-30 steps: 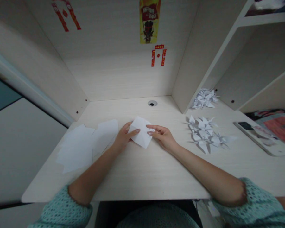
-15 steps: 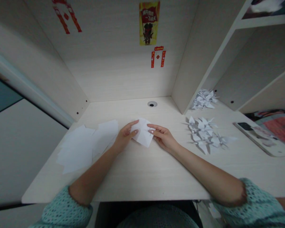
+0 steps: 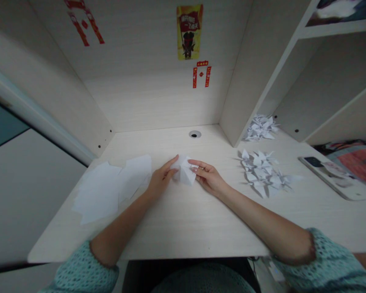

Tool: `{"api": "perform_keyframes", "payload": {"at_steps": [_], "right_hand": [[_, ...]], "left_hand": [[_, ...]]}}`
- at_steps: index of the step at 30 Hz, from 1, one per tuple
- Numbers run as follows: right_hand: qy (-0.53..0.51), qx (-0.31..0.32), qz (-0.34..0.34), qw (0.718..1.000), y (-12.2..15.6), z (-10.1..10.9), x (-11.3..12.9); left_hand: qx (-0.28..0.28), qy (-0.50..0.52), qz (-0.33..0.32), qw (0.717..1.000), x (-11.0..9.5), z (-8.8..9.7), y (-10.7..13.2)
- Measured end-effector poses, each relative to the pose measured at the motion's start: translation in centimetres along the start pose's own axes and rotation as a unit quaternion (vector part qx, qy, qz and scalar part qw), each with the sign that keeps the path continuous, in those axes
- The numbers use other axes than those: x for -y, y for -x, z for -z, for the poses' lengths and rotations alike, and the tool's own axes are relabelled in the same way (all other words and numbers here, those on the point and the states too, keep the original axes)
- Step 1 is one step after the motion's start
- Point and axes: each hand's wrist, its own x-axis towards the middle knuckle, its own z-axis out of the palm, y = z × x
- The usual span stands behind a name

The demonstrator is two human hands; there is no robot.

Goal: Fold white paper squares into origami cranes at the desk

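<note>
Fingers of the left hand (image 3: pixel 158 181) had shifted rightward along the folded white paper (image 3: pixel 186 176) since a second earlier, and the paper had gone from a flat diamond to a narrower, visibly creased shape. Both it and the right hand (image 3: pixel 212 180) were near the frame's centre, over the desk (image 3: pixel 183 228), each hand's grip pinching one side of the paper. Loose sheets (image 3: pixel 100 191) lay at the left, folded paper pieces (image 3: pixel 258 176) at the right.
</note>
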Motion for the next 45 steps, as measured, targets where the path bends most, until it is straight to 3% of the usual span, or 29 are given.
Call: {"api": "perform_keyframes", "payload": {"at_steps": [10, 13, 18, 21, 24, 32, 45], "right_hand": [[0.017, 0.001, 0.002, 1.000, 0.1, -0.1, -0.3], [0.033, 0.006, 0.004, 0.999, 0.3, -0.2, -0.4], [0.040, 0.018, 0.003, 0.999, 0.3, -0.2, -0.4], [0.041, 0.013, 0.003, 0.999, 0.3, -0.1, -0.4], [0.039, 0.006, 0.000, 0.999, 0.2, 0.0, -0.4], [0.046, 0.006, -0.014, 0.999, 0.4, -0.1, -0.5], [0.060, 0.009, -0.007, 0.998, 0.2, 0.1, -0.9]], "left_hand": [[-0.013, 0.027, -0.020, 0.999, 0.4, -0.9, 0.4], [-0.042, -0.029, -0.025, 0.998, 0.4, -1.1, 0.6], [-0.107, -0.145, -0.095, 0.979, -0.1, -0.9, 0.5], [-0.065, -0.081, -0.118, 0.988, -0.3, -0.8, 0.5], [-0.025, -0.002, -0.088, 0.996, -0.2, -1.0, 0.6], [-0.020, 0.097, 0.016, 0.995, -0.3, -1.6, 1.0], [-0.046, 0.070, 0.038, 0.996, -0.2, -1.6, 0.9]]}}
